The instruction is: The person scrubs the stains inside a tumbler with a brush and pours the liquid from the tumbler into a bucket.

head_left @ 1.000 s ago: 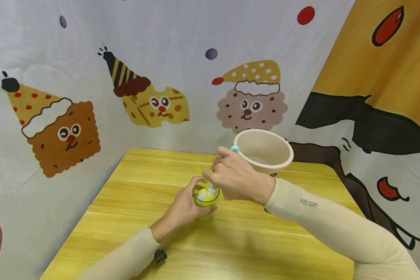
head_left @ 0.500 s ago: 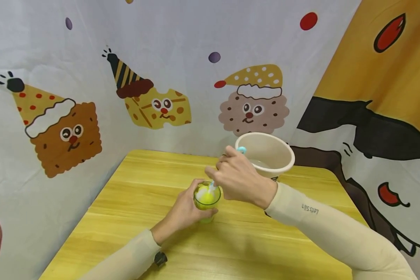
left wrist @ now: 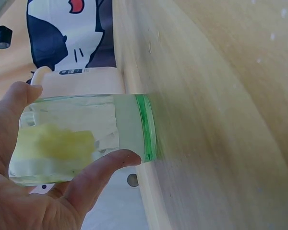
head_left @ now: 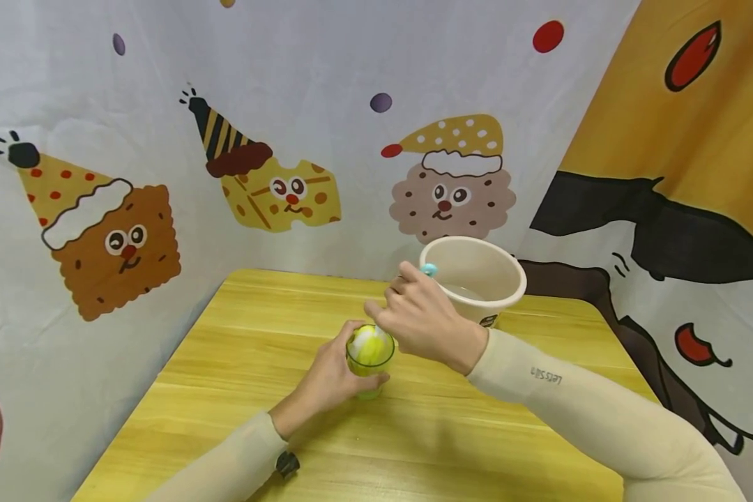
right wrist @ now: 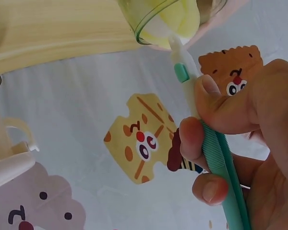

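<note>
My left hand (head_left: 326,376) grips a clear, green-tinted drinking glass (left wrist: 77,110) from the side, fingers and thumb around its wall. In the head view the glass is tilted slightly, its base at or close to the table. Inside it sits the yellow and white sponge head (head_left: 370,344) of a cup brush, close to the rim. My right hand (head_left: 427,314) grips the brush's teal and white handle (right wrist: 218,158), seen clearly in the right wrist view. The handle's teal end (head_left: 429,270) shows above that hand.
Behind the right hand stands a cream plastic bucket (head_left: 477,272) with a little clear liquid visible at its bottom. The yellow wood-grain table (head_left: 226,411) runs back to a hanging cloth (head_left: 345,63) with cartoon prints. A small black object (head_left: 287,464) is at the left wrist.
The sponge head has risen in the glass and now fills its mouth; earlier it sat lower with the brush neck showing. The left hand has stayed on the glass.
</note>
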`<control>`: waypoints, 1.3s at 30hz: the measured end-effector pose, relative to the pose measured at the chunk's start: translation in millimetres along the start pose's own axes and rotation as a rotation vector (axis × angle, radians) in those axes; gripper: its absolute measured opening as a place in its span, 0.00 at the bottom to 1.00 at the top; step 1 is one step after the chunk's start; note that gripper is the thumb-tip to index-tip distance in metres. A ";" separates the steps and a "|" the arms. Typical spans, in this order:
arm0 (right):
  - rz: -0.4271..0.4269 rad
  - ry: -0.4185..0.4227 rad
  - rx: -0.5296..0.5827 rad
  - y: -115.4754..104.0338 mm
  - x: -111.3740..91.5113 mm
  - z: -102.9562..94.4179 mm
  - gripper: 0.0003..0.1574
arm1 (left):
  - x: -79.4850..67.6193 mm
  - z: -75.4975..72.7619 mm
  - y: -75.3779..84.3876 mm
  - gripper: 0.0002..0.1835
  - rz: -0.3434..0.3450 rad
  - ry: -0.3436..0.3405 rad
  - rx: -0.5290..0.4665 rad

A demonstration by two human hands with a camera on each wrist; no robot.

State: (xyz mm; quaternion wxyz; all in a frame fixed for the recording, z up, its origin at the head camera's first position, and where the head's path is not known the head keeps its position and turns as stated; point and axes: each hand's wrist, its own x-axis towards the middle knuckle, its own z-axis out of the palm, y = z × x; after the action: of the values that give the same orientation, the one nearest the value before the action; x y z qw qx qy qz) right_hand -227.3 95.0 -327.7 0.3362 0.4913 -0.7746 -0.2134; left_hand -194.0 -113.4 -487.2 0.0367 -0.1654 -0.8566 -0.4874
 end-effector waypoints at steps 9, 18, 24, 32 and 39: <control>-0.024 -0.048 -0.016 -0.8 0.0 -2.5 0.18 | -0.8 -1.0 0.5 0.49 -0.007 -0.003 0.011; -0.037 -0.075 -0.009 -0.4 -0.3 -3.5 0.15 | 1.7 -0.8 -0.2 0.53 -0.017 -0.008 0.037; -0.049 -0.090 0.011 -0.1 -0.2 -6.6 0.14 | 1.2 -0.3 0.0 0.52 -0.023 0.003 0.048; -0.094 -0.145 0.032 4.5 1.2 -10.1 0.18 | -0.4 -0.5 0.6 0.52 -0.038 0.006 0.055; -0.149 -0.178 0.061 9.5 2.1 -12.2 0.15 | -1.0 -1.1 1.5 0.52 -0.048 0.001 0.045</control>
State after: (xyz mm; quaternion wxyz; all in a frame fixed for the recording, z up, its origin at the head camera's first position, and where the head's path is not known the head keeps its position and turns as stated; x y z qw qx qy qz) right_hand -224.8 97.1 -312.4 0.2342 0.5366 -0.7689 -0.2571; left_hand -192.7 -113.8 -485.6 0.0293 -0.1439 -0.8711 -0.4687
